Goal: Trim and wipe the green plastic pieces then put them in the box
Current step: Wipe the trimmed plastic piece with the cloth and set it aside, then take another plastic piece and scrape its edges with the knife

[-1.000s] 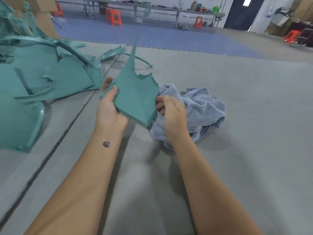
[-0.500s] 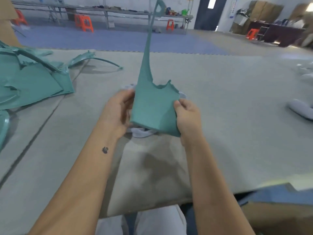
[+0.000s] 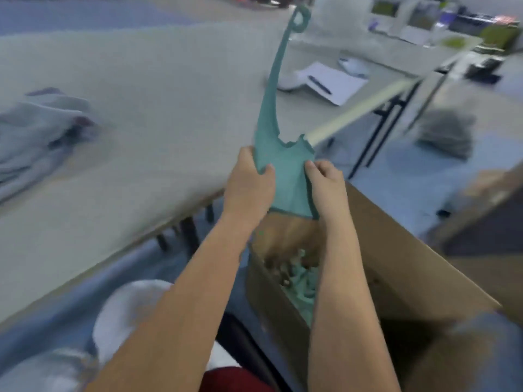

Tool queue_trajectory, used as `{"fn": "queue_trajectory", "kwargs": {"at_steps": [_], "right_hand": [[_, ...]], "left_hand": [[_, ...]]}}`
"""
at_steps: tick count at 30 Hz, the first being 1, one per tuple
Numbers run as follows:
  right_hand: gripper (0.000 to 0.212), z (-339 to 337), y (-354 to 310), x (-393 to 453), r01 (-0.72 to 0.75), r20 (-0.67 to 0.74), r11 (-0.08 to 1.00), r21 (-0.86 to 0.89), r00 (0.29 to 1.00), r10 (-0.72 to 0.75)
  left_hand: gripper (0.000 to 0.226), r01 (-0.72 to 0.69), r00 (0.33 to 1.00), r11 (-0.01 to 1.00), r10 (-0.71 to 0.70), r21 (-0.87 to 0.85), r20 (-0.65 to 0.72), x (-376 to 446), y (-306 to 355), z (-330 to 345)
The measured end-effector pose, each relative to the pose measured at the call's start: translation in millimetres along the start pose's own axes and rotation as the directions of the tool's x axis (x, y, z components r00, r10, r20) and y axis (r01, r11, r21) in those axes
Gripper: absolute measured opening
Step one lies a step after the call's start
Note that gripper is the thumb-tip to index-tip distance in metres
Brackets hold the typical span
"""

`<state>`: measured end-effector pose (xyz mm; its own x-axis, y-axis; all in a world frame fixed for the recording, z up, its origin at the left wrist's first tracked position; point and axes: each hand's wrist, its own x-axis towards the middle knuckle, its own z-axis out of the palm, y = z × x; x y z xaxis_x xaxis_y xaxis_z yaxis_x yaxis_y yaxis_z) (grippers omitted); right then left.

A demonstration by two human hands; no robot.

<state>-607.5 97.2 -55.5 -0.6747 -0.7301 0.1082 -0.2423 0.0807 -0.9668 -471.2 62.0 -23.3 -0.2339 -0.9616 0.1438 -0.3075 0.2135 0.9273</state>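
The green plastic piece (image 3: 285, 176) stands upright above the near-right cardboard box (image 3: 396, 250), its thin neck rising far. The left hand (image 3: 249, 185) grips its left edge and the right hand (image 3: 325, 182) pinches its right edge. Green scraps (image 3: 302, 281) lie inside. A blurred grey cloth (image 3: 36, 131) rests on the table (image 3: 155, 123), far left.

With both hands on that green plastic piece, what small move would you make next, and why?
Probably lower it: the left hand and right hand hold the long-necked green plastic piece upright above the open brown cardboard box, where green scraps already lie.
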Motion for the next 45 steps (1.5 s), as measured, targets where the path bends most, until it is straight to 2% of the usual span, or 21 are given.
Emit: {"fn": "queue_trajectory", "kwargs": {"at_steps": [2,4,7,9,11,12,14,16,18,20,22,24,26,27,31,32,34,37,39,42,45], "right_hand": [[0.037,-49,43,-14,-0.059,-0.051,0.998,-0.024,0.997,0.058],[0.040,-86,84,-33,-0.153,-0.095,0.987,-0.043,0.984,0.149],[0.039,-120,138,-65,-0.337,-0.172,0.940,-0.053,0.930,0.324],[0.034,-131,167,-81,-0.463,-0.253,0.880,-0.104,0.868,0.427],[0.032,-133,186,-91,-0.634,-0.341,0.716,-0.293,0.769,0.541],[0.039,-132,191,-93,-0.685,-0.373,0.610,-0.399,0.728,0.574],[0.054,-124,193,-92,-0.737,-0.457,0.479,-0.477,0.673,0.581],[0.072,-113,182,-85,-0.783,-0.534,0.432,-0.448,0.622,0.572],[0.077,-102,164,-73,-0.783,-0.550,0.474,-0.402,0.620,0.559],[0.066,-87,142,-58,-0.706,-0.521,0.583,-0.403,0.700,0.488],[0.050,-61,111,-43,-0.525,-0.430,0.765,-0.373,0.829,0.359],[0.032,-22,68,-34,-0.285,-0.250,0.944,-0.167,0.938,0.239],[0.019,20,18,-36,-0.049,-0.142,0.997,0.062,0.988,0.057],[0.018,42,-7,-39,0.052,-0.134,0.993,0.108,0.990,-0.037],[0.019,129,-91,-59,0.370,-0.088,0.928,0.038,0.926,-0.366],[0.021,151,-108,-67,0.421,-0.015,0.906,0.049,0.907,-0.421],[0.019,199,-136,-87,0.444,0.227,0.889,0.114,0.859,-0.459],[0.016,267,-163,-121,0.506,0.576,0.859,0.072,0.682,-0.450],[0.018,305,-174,-140,0.660,0.666,0.750,-0.034,0.574,-0.476],[0.043,343,-177,-153,0.786,0.737,0.589,-0.189,0.510,-0.444],[0.035,366,-170,-146,0.862,0.809,0.414,-0.293,0.454,-0.373]], "left_hand": [[0.028,0.067,0.967,0.996,-0.051,-0.055,0.251,-25,-14,42],[0.027,0.126,0.886,0.992,-0.115,0.006,0.448,-43,-34,75],[0.039,0.162,0.779,0.975,-0.221,0.152,0.587,-67,-63,107],[0.047,0.237,0.685,0.956,-0.292,0.174,0.667,-79,-77,118],[0.042,0.229,0.619,0.946,-0.324,0.229,0.716,-83,-84,123],[0.037,0.223,0.600,0.941,-0.339,0.256,0.725,-82,-85,123],[0.027,0.234,0.589,0.937,-0.350,0.261,0.728,-78,-79,120],[0.024,0.241,0.613,0.947,-0.320,0.215,0.723,-72,-70,113],[0.024,0.237,0.658,0.959,-0.278,0.158,0.700,-66,-56,104],[0.024,0.246,0.714,0.967,-0.232,0.075,0.660,-60,-42,92],[0.024,0.236,0.771,0.972,-0.182,-0.009,0.610,-52,-27,75],[0.023,0.231,0.834,0.966,-0.136,-0.115,0.535,-40,-12,53],[0.022,0.225,0.908,0.935,-0.100,-0.272,0.406,-23,2,22],[0.022,0.203,0.942,0.913,-0.084,-0.355,0.325,-14,8,1],[0.029,0.096,0.995,0.811,-0.060,-0.577,0.080,7,10,-107],[0.030,0.067,0.997,0.804,-0.072,-0.591,0.015,7,6,-135],[0.029,0.028,0.978,0.819,-0.140,-0.574,-0.152,5,-7,-188],[0.027,0.025,0.877,0.859,-0.264,-0.512,-0.401,-4,-32,-257],[0.028,0.053,0.800,0.872,-0.329,-0.487,-0.502,-14,-52,-297],[0.028,0.118,0.715,0.897,-0.375,-0.427,-0.591,-31,-81,-344],[0.028,0.153,0.611,0.907,-0.399,-0.392,-0.684,-39,-102,-379]]}}
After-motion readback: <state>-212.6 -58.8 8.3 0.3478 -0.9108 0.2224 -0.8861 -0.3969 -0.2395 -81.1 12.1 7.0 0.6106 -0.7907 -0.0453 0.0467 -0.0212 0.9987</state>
